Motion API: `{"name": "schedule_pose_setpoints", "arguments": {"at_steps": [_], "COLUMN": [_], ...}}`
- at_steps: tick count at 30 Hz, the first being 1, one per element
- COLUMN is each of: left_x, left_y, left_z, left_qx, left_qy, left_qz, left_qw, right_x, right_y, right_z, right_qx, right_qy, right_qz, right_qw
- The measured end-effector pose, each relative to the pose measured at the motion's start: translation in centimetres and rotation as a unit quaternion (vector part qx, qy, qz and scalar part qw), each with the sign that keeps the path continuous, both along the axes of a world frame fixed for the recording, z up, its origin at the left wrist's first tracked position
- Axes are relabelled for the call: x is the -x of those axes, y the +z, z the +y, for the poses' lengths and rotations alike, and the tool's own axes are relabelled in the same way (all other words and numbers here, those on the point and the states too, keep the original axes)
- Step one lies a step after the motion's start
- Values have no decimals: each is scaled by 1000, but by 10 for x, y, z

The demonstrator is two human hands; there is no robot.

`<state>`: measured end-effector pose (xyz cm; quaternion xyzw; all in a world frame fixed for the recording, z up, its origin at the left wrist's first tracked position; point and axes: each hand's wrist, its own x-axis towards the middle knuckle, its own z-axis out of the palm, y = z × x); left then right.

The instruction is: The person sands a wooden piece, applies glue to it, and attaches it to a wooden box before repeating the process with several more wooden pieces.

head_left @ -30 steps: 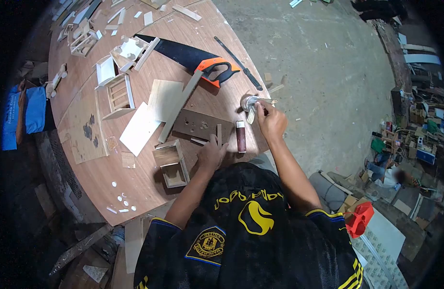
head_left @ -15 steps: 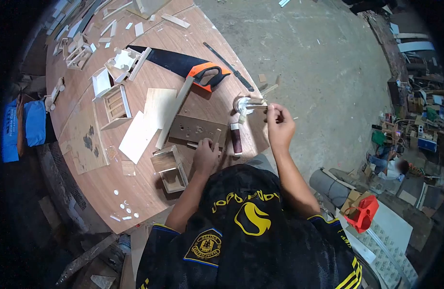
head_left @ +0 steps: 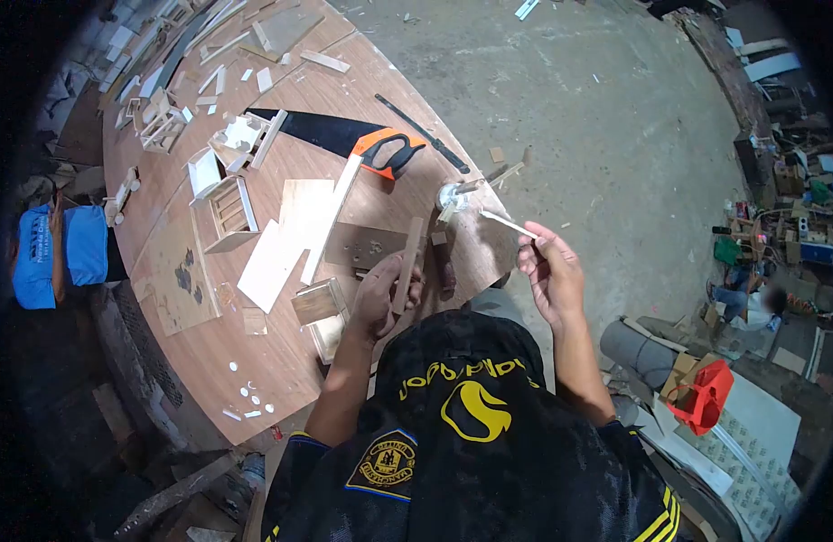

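My left hand (head_left: 380, 294) is closed around a narrow wooden strip (head_left: 411, 262), held tilted above a dark wooden block (head_left: 367, 242). Pinched in my right hand (head_left: 554, 271) is a thin stick (head_left: 507, 223) with white paste on its tip. That tip points toward a small white-smeared container (head_left: 452, 197), apart from it, with other sticks standing in it. A dark red-handled tool (head_left: 445, 271) lies on the table between my hands. Left of my left wrist stands a small open wooden box (head_left: 324, 325), partly hidden by my forearm.
A handsaw with an orange handle (head_left: 380, 144) and a dark flat bar (head_left: 424, 134) lie farther back on the table (head_left: 281, 370). Pale boards (head_left: 276, 262) and small wooden assemblies (head_left: 231, 210) sit at left. One person (head_left: 760, 307) sits far right; another in blue (head_left: 84, 244) is at left.
My left hand has raised the wooden strip off the dark block. My right hand has moved right and down, drawing the stick away from the white-smeared container.
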<state>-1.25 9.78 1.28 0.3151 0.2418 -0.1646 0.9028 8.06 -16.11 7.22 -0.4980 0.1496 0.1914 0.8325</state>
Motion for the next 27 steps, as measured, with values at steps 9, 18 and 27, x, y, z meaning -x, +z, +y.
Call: {"name": "schedule_pose_setpoints", "arguments": {"at_steps": [9, 18, 27], "left_x": [10, 6, -16], "left_y": [11, 8, 16], "left_z": [-41, -95, -135], "left_qx": [-246, -344, -188], "left_qy": [-52, -194, -264], "left_qz": [15, -241, -88], "left_qw": [968, 887, 942], "right_x": [24, 34, 52], "right_y": [-4, 9, 8], "right_z": [-30, -70, -112], "right_qx": [-29, -11, -71], "right_qy": [12, -40, -96], "right_qz": [-16, -26, -28], "right_qw": [999, 999, 992]}}
